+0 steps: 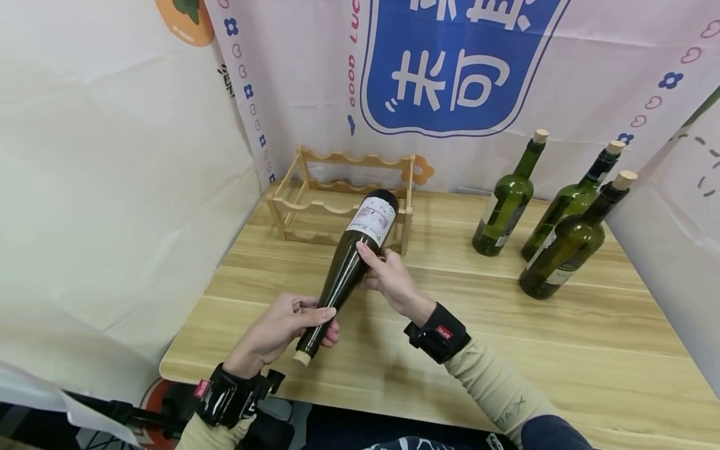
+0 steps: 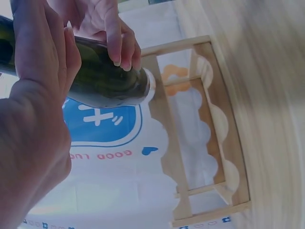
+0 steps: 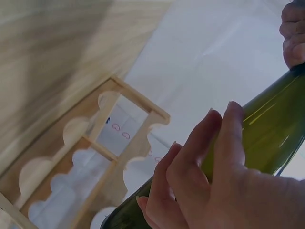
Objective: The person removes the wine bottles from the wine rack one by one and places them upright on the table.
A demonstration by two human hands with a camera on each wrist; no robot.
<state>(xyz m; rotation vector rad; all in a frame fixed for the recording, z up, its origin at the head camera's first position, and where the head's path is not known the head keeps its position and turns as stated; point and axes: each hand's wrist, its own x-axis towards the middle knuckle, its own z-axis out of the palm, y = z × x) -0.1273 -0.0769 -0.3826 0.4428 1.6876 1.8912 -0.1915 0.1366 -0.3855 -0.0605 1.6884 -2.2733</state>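
Both hands hold a dark green wine bottle [image 1: 344, 269], tilted with its corked neck toward the person and its base toward the rack. My left hand [image 1: 287, 328] grips the neck just above the cork, thumb across the top. The right hand [image 1: 390, 278] holds the body near the white label, thumb on top and fingers beneath. Behind the base stands a wooden wine rack [image 1: 326, 207] with scalloped rails; the bottle overlaps its right front corner in the head view. In the right wrist view the bottle [image 3: 271, 129] runs through the right hand's fingers.
Several more items stand on the wooden table [image 1: 450, 350]: a green corked bottle [image 1: 509, 200] right of the rack, and two others, a rear bottle [image 1: 574, 197] and a front bottle [image 1: 568, 250], close together farther right. A printed curtain [image 1: 304, 75] hangs behind the table.
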